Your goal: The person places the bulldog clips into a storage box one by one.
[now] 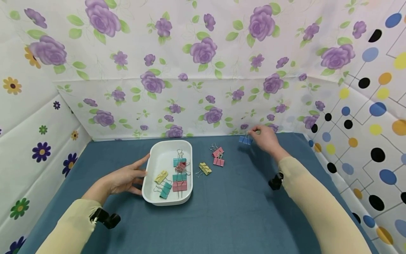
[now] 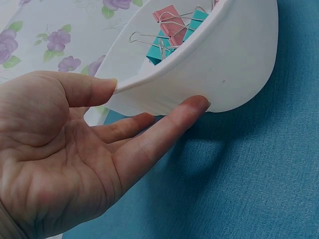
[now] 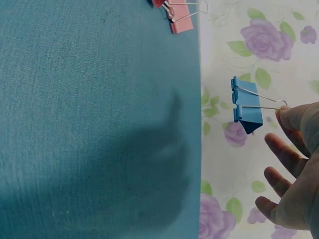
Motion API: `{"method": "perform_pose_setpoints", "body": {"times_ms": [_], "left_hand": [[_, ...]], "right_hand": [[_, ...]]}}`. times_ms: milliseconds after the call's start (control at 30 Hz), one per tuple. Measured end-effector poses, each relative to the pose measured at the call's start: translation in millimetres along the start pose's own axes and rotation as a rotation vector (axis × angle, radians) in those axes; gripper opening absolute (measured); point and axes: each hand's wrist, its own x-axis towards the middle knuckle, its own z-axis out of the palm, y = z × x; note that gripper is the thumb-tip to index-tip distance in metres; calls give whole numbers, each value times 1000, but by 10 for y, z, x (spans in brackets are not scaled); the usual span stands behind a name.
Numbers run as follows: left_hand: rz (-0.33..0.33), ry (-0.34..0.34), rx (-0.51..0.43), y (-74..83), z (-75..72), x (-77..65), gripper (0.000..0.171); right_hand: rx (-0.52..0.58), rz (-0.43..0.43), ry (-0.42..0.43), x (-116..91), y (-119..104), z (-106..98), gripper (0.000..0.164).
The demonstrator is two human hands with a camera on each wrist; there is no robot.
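Spread under everything, a blue cloth (image 1: 228, 211). On the left, a left hand (image 1: 126, 178) with long fingers apart, touching the side of a white tub (image 1: 162, 153). In the tub, yellow, blue-green and pink clips (image 1: 179, 186). Just right of it, a loose yellow clip (image 1: 205, 168). A bit farther, two loose pink clips (image 1: 218, 162), bunched together. Farther right, a right hand (image 1: 265, 139), pinching a blue clip (image 1: 245, 140) by its wire, up in the air. At the back, a sheet with purple flowers (image 1: 190, 102).

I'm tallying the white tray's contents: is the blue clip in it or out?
Out. The right hand pinches the blue clip well apart from the white tray.
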Motion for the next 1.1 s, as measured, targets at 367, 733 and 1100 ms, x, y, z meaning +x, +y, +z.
{"method": "perform_pose_setpoints", "body": {"times_ms": [367,733,1100], "left_hand": [[2,-2,6,-8,-3,1,69],[-3,-4,8,-2,5,-10,68],[-3,2,12,4,11,-6,68]], "right_hand": [[-20,-63,52,-72,-101,-115,27],[-58,-105,84,-174,-232,-207,25],[-61,-151,96,-299,-339,-282,23]]}}
